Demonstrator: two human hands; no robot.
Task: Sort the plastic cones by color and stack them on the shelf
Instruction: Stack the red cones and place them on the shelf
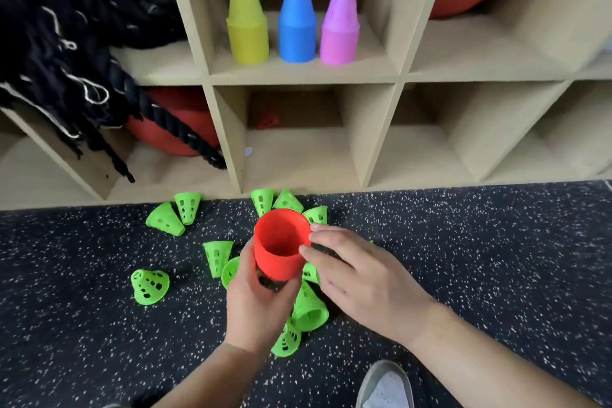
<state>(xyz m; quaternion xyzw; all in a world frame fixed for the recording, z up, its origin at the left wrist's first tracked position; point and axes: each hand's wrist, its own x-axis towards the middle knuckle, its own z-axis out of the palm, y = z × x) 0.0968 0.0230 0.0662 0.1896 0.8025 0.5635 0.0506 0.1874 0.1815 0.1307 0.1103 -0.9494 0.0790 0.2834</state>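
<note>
Left grip [258,305] was wrapped round the narrow end of the red cone [278,262] from underneath, holding it up off the floor [480,258] with the wide mouth facing the person. Right grip [361,278] was spread out, fingers pretty straight, with just the index and thumb tips touching the cone's rim side. Green cones [164,219] lay scattered on the speckled floor below, most on their sides, a couple right up against the shelf [400,78]. In the upper middle cubby a yellow stack [247,26], blue stack [297,20] and pink stack [340,26] stood upright in a row. Black rope [66,53] spilled out of the left cubbies across a red ball [188,109]. A grey shoe [385,387] poked in at the bottom.
</note>
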